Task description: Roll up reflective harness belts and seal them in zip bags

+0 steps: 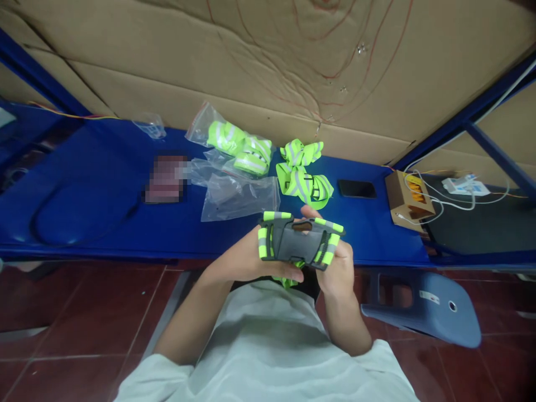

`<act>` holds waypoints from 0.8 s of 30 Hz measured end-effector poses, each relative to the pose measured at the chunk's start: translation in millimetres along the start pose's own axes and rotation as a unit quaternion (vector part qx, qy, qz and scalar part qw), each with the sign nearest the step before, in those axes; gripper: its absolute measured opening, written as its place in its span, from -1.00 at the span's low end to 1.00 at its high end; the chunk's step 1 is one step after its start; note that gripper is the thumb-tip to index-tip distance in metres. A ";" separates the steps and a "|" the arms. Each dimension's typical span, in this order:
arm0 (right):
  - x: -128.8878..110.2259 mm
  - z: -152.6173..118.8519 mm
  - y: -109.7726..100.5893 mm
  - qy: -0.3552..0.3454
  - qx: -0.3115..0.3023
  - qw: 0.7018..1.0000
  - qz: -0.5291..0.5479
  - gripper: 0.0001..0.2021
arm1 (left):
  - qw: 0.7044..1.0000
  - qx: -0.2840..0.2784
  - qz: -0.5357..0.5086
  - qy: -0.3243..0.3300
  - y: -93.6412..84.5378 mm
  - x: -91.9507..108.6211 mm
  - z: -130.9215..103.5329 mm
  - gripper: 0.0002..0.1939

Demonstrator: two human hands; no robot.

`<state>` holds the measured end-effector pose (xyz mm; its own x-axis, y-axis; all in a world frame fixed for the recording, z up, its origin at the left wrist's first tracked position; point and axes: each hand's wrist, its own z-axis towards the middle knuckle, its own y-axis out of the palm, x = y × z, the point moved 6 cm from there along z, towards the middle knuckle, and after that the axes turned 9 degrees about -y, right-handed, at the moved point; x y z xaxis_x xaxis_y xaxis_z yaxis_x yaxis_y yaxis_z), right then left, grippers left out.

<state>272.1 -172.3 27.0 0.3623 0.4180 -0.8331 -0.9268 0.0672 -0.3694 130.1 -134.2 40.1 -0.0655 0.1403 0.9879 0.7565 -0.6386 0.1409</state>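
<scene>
Close to my body, above the table's front edge, a neon-yellow and grey reflective belt (330, 248) is held between both hands. Its black side-release buckle (297, 241) faces up and looks clipped together. My left hand (251, 258) grips the belt from the left, with the thumb under the buckle and the other fingers hidden behind it. On the right side my right hand (340, 271) is closed round the strap beside the buckle. A bit of yellow strap hangs below the buckle.
On the blue table (100, 184) lie loose reflective belts (307, 181), bagged belts (240, 148), a clear plastic bag (240, 195) and a phone (357, 188). A cardboard box (408, 195) with white cables stands right. Cardboard (209, 61) walls the back; a blue-grey plastic stool (439, 307) is at lower right.
</scene>
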 end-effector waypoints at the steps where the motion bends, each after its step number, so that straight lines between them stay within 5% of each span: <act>1: -3.5 0.9 -2.8 -0.028 0.021 0.998 -0.045 -0.65 | 1.000 0.001 -0.005 0.007 2.8 -2.0 2.1 -0.45; 5: -12.7 5.8 -8.8 -0.110 0.078 0.976 -0.170 -0.64 | 0.997 0.060 -0.037 0.015 7.0 -22.8 9.0 -0.54; 9: -4.2 9.3 -17.6 -0.095 0.023 0.990 -0.100 -0.53 | 0.988 0.132 -0.075 0.000 -2.1 -39.1 12.3 -0.62; 13: -18.9 15.7 -37.6 -0.128 -0.055 0.986 -0.089 -0.23 | 0.991 0.115 -0.052 -0.049 -3.5 -41.7 14.2 -0.65; 16: -39.2 25.7 -41.7 -0.180 -0.146 0.944 -0.237 -0.25 | 0.995 0.094 -0.027 -0.037 0.9 -36.0 12.8 -0.60; 19: -57.1 34.0 -38.1 -0.261 -0.174 0.876 -0.367 -0.51 | 0.995 0.094 -0.013 -0.032 3.2 -35.4 9.9 -0.52; 22: -65.6 34.0 -26.6 -0.347 -0.194 0.822 -0.408 -0.71 | 0.997 0.061 -0.013 -0.052 5.0 -45.1 7.8 -0.51; 24: -67.8 32.6 -22.9 -0.380 -0.181 0.815 -0.399 -0.75 | 0.998 0.016 -0.022 -0.049 5.5 -52.5 6.4 -0.47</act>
<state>265.6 -172.7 105.4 0.5421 0.8215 0.1769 -0.2871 0.3789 -0.8798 141.9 -140.3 -11.4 -0.0362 0.2418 0.9696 0.7753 -0.6055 0.1800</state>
